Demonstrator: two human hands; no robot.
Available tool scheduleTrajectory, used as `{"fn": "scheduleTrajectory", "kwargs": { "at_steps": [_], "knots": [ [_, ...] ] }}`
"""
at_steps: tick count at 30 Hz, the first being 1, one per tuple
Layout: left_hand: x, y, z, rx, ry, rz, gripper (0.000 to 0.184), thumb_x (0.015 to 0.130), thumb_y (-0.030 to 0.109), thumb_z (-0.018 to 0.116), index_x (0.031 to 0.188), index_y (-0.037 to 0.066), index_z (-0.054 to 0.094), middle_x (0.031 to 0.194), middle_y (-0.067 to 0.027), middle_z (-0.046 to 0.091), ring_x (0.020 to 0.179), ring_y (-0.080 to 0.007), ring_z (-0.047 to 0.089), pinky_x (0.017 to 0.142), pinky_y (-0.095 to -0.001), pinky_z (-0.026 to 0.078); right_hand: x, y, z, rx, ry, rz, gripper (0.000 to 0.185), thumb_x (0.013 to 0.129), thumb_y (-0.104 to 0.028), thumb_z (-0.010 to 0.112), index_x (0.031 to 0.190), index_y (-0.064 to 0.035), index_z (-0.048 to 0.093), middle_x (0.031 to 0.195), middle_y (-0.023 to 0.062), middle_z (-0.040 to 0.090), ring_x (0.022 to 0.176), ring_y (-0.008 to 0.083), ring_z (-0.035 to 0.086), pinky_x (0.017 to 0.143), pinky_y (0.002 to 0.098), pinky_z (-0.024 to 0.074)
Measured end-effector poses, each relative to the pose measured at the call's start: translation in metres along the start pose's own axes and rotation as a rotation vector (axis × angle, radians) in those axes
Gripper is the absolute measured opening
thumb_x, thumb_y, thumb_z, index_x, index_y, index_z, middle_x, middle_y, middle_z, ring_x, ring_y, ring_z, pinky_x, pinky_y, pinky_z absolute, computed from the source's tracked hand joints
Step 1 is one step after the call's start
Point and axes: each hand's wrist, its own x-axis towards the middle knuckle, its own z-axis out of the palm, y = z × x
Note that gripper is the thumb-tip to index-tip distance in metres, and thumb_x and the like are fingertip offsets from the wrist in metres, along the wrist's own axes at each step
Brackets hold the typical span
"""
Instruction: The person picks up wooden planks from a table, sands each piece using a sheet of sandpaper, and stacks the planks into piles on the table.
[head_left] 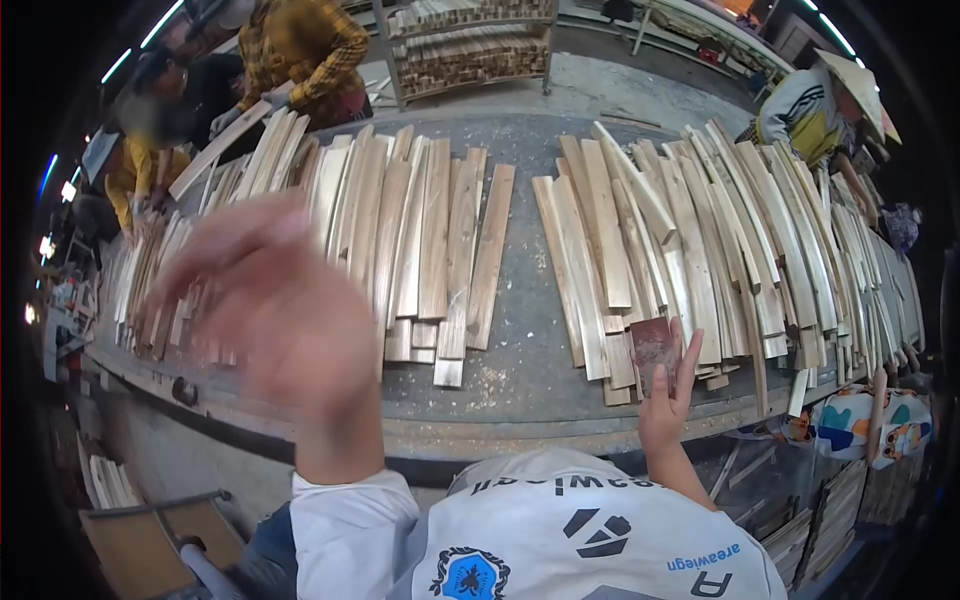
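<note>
Yellow plaid shirt on a co-worker (305, 55) up at the far left, with a gloved hand at one end of a long board (225, 145). Closer in there's the left hand (275, 315), raised over the left pile of wood strips (435, 230) and so blurry I honestly can't tell if it's open, closed or touching anything. Next comes a strip of grey table (525, 290) with sawdust on it, then the right pile of wood strips (605, 230), ends kinda uneven. Near its close end is the reddish-brown block (654, 343), gripped in the right hand (662, 400), thumb across the dusty face and fingers along the far side. Can't tell if it's touching the wood. I'd guess it's light and a bit stiff, rough rather than slippery, hard to break; pinch it by the edges so the face stays free. The strips look stiff and fairly light one by one, best held mid-length, mind the splinters. Over on the right, another co-worker (800, 110) in a cone hat leans at the table.
</note>
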Motion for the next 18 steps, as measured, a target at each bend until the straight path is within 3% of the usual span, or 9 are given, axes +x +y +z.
{"fn": "scheduleTrajectory", "kwargs": {
  "at_steps": [1,2,3,4,6,9,12,15,18],
  "knots": [
    [-0.035,-0.034,-0.008,0.115,-0.025,-0.288,0.039,0.097,0.037,0.044,0.121,0.008,0.053,0.105,-0.0075,0.057,0.095,-0.0203,0.056,0.088,-0.0353,0.047,0.002,-0.001,0.002,-0.02,0.022,-0.043,0.064,0.101,-0.006,0.035,0.153,-0.0047,-0.002,0.156,0.0211,0.02,0.14,0.029,0.031,0.111,0.0419,0.0305],
    [-0.08,-0.063,-0.024,0.319,-0.213,-0.733,0.053,0.09,0.044,0.059,0.125,0.005,0.052,0.113,-0.0117,0.059,0.104,-0.0219,0.055,0.093,-0.036,0.044,0.003,-0.002,0.003,-0.038,0.047,-0.081,0.065,0.101,-0.005,0.036,0.153,-0.0047,-0.002,0.156,0.0211,0.02,0.14,0.0289,0.031,0.111,0.0417,0.0305],
    [-0.131,-0.087,-0.033,0.698,-0.461,-0.915,0.064,0.088,0.048,0.062,0.132,0.002,0.047,0.118,-0.0149,0.058,0.109,-0.0258,0.054,0.096,-0.0396,0.043,0.004,0.0,-0.001,-0.017,0.025,-0.068,0.066,0.098,-0.001,0.036,0.153,-0.0024,-0.001,0.157,0.0207,0.016,0.143,0.0289,0.025,0.112,0.0404,0.0311],
    [-0.178,-0.102,-0.05,1.036,-0.777,-0.886,0.077,0.083,0.05,0.067,0.139,0.003,0.042,0.132,-0.0189,0.051,0.125,-0.0314,0.046,0.105,-0.0423,0.037,0.004,0.001,-0.008,-0.026,-0.011,-0.015,0.067,0.097,0.001,0.037,0.153,-0.0014,-0.001,0.157,0.0203,0.017,0.143,0.0283,0.026,0.112,0.0402,0.0308],
    [-0.209,-0.088,-0.047,1.367,-1.176,-1.118,0.088,0.077,0.049,0.074,0.141,-0.001,0.037,0.144,-0.0212,0.039,0.137,-0.0361,0.033,0.112,-0.0435,0.029,0.007,0.006,-0.015,-0.041,-0.088,0.087,0.067,0.095,0.003,0.037,0.152,0.0004,0.001,0.157,0.0196,0.017,0.142,0.0273,0.028,0.112,0.0396,0.0301],
    [-0.237,-0.094,-0.072,1.322,-1.175,-1.055,0.095,0.072,0.045,0.079,0.14,-0.005,0.035,0.148,-0.022,0.034,0.14,-0.0368,0.027,0.115,-0.0433,0.026,0.007,0.01,-0.007,0.055,-0.094,0.094,0.078,0.086,0.013,0.036,0.154,-0.0052,0.004,0.155,0.0174,0.021,0.137,0.028,0.036,0.11,0.042,0.0357],
    [-0.241,-0.109,-0.102,1.106,-1.158,-1.128,0.095,0.069,0.035,0.082,0.139,-0.009,0.034,0.147,-0.024,0.033,0.139,-0.0383,0.028,0.115,-0.0431,0.025,0.008,0.007,0.004,0.237,-0.099,0.177,0.08,0.084,0.014,0.036,0.155,-0.0078,0.004,0.155,0.0166,0.021,0.136,0.0283,0.038,0.108,0.0409,0.04],
    [-0.243,-0.122,-0.108,0.937,-0.909,-1.246,0.073,0.073,0.016,0.071,0.133,-0.011,0.039,0.148,-0.027,0.03,0.136,-0.0416,0.032,0.114,-0.0424,0.028,0.01,0.001,0.009,0.351,-0.086,0.267,0.083,0.083,0.014,0.037,0.155,-0.0114,0.004,0.155,0.0173,0.023,0.137,0.029,0.037,0.103,0.0378,0.0434],
    [-0.25,-0.111,-0.107,1.036,-0.798,-1.074,0.069,0.071,0.013,0.072,0.129,-0.01,0.042,0.138,-0.0291,0.04,0.13,-0.0426,0.038,0.112,-0.0427,0.031,0.012,-0.006,0.012,0.269,-0.1,0.256,0.087,0.08,0.014,0.038,0.156,-0.0132,0.006,0.154,0.0174,0.027,0.138,0.028,0.037,0.101,0.0358,0.0429]
  ]
}}
